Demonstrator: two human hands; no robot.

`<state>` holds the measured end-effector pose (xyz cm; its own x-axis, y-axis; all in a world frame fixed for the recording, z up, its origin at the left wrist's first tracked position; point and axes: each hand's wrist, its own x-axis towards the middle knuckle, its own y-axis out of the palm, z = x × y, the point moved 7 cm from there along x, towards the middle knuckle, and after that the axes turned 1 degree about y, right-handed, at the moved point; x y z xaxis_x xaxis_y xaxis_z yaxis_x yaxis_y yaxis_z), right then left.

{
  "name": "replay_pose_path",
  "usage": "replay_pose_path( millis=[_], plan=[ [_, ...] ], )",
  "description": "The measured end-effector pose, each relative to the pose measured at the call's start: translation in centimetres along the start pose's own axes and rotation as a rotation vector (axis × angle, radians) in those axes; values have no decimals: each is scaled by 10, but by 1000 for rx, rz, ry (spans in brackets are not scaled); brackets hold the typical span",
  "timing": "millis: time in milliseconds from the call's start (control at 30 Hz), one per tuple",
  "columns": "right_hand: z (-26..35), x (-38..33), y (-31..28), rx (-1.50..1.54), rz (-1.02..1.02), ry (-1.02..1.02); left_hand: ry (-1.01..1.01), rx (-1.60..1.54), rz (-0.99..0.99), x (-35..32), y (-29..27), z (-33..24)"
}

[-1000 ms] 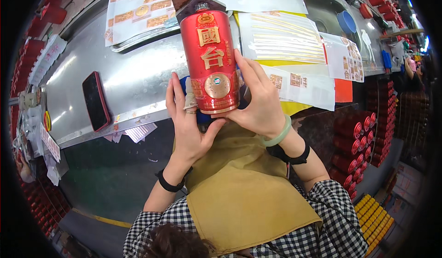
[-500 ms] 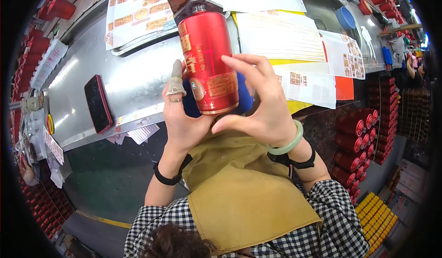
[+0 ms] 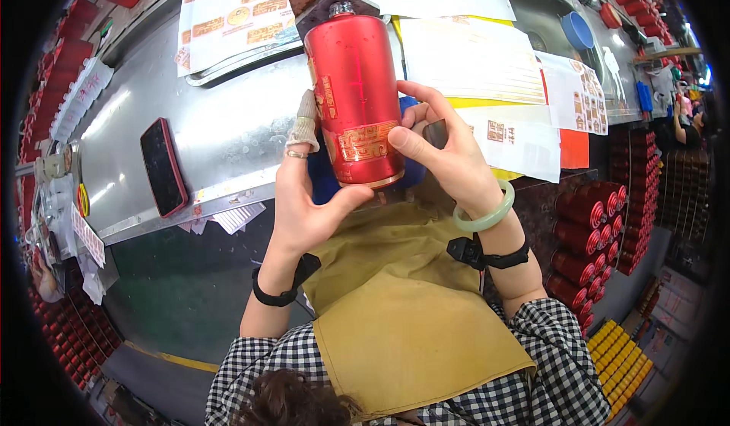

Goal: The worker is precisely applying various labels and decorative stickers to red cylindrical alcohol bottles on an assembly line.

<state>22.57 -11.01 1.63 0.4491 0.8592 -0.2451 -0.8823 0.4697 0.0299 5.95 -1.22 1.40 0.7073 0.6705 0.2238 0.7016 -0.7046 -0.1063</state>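
A red bottle with gold labels and a metallic neck lies in front of me, its neck pointing away. My left hand holds its left side and base, thumb by the base edge and a finger with a cloth finger cot along its side. At the right side, my right hand presses its thumb on the edge of the gold label, with the fingers curled. A small dark patch shows between that thumb and the fingers; I cannot make out what it is. Something blue sits beneath the bottle, mostly hidden.
A phone rests on the metal table at left. Label sheets lie on a tray behind, and more sheets lie to the right. A blue cup stands at far right. Stacked red bottles fill the right side.
The bottle has turned about its long axis, bringing its gold label toward the right. My right thumb has moved from near the base up onto the label edge. The right fingers have curled.
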Motion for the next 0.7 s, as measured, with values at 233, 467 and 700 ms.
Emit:
replay_pose_path(
  millis=[233, 467, 700],
  plan=[
    [4, -1, -3, -20, -11, -24, -244, -397, -74, 19, -7, 7],
    [8, -3, -6, -7, -26, -13, -259, -429, -48, 23, -7, 7],
    [7, -4, -7, -5, -33, -11, -290, -445, -30, 24, -6, 6]
  ],
)
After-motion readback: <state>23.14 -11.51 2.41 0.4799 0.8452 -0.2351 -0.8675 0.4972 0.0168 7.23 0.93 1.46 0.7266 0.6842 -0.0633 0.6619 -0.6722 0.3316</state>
